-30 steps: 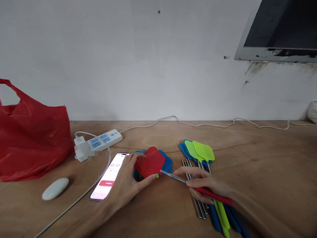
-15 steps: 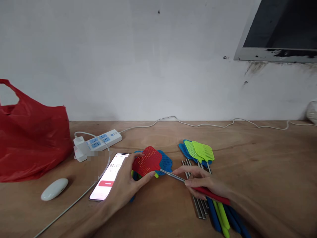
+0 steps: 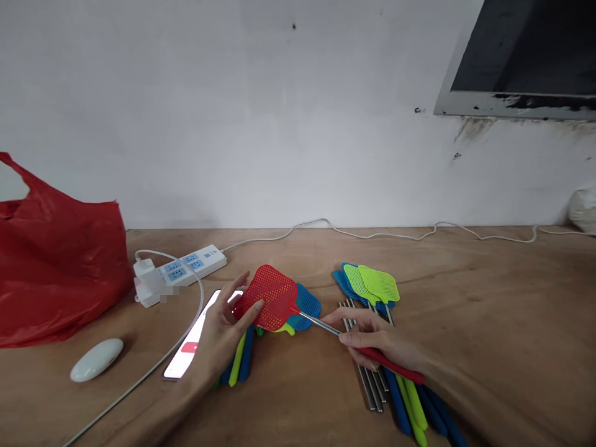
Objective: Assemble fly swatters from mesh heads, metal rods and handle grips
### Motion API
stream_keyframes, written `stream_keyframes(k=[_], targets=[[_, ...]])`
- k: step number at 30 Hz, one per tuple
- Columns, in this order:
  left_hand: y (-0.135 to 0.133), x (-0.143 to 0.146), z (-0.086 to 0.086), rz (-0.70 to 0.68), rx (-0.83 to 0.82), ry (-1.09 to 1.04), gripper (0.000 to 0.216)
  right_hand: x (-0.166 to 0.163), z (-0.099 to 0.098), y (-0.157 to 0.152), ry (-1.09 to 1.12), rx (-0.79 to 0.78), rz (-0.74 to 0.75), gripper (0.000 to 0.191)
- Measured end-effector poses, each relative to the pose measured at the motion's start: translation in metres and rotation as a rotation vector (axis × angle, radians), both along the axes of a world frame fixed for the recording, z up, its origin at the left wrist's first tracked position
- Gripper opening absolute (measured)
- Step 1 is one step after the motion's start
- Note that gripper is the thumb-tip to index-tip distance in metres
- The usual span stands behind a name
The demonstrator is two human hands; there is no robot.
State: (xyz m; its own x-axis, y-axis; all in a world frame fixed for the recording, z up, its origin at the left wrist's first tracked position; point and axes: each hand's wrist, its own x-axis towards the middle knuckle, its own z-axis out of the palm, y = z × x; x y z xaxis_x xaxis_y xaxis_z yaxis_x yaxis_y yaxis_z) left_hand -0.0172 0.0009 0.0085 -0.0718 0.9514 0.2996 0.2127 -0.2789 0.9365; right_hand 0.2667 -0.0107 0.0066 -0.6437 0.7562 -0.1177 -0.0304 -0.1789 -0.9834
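Observation:
A red fly swatter (image 3: 270,295) with a metal rod is held up between both hands. My left hand (image 3: 228,326) pinches the left edge of its mesh head, thumb in front. My right hand (image 3: 377,341) is closed around the rod and the red handle. Below the red head lie a blue swatter head (image 3: 308,304), part of a green one, and several blue and green handles (image 3: 239,360). Under and beyond my right hand rest green swatters (image 3: 380,284), blue swatters (image 3: 342,285) and several loose metal rods (image 3: 372,391).
Left on the wooden table (image 3: 298,397) are a lit phone (image 3: 189,347), partly behind my left hand, a white oval object (image 3: 97,360), a power strip (image 3: 190,267) with a plug and cable, and a red plastic bag (image 3: 60,267). A grey-framed screen (image 3: 535,62) hangs at upper right.
The red swatter's head has risen slightly and shifted left, with my left hand moving left along with it. More of the handles beneath now shows. My right hand keeps its hold.

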Motion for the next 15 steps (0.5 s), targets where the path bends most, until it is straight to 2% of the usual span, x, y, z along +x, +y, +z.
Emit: stream_keyframes(k=[4, 7, 15], targets=[[0.000, -0.001, -0.001, 0.018, 0.046, 0.039, 0.047, -0.002, -0.003, 0.000, 0.005, -0.005, 0.013, 0.047], [-0.003, -0.001, -0.004, 0.040, 0.058, 0.006, 0.052, -0.007, -0.003, -0.005, 0.016, -0.008, -0.010, 0.050], [-0.005, 0.004, -0.006, 0.065, -0.045, -0.152, 0.069, -0.015, -0.006, -0.012, 0.019, 0.013, -0.058, 0.047]])
